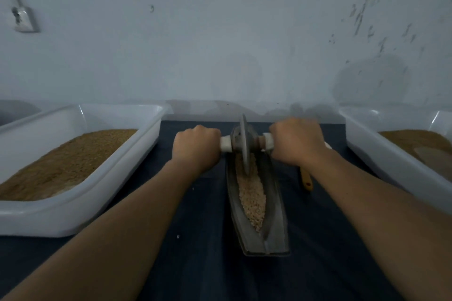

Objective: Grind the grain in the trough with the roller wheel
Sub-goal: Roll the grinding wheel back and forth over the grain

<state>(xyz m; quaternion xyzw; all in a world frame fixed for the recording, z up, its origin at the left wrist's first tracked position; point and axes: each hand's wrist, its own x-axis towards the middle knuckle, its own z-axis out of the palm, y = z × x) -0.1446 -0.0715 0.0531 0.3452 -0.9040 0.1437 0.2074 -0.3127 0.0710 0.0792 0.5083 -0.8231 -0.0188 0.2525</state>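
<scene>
Centre of dark cloth (195,264): long metal trough (275,203), lying lengthwise from 6 to 12 o'clock. Inside it, pale crushed grain (253,198) along the groove. Toward the 12 o'clock end: roller wheel (243,144), upright on edge, rim down in the grain. Gripped at both axle ends: left hand (195,146) at the wheel's 9 o'clock, fingers curled tight round the white handle (226,143); right hand (297,142) at 3 o'clock, fist closed round the other end. Both forearms stretched forward. At 9 o'clock of trough, apart from it: white tub (73,215) holding brown fill (68,159). At 3 o'clock: second white tub (381,154), also with brown contents. Between trough and second tub, partly hidden under right wrist: wooden handle (306,179), tool type unclear. Wall socket (23,19) up at 10 o'clock.
</scene>
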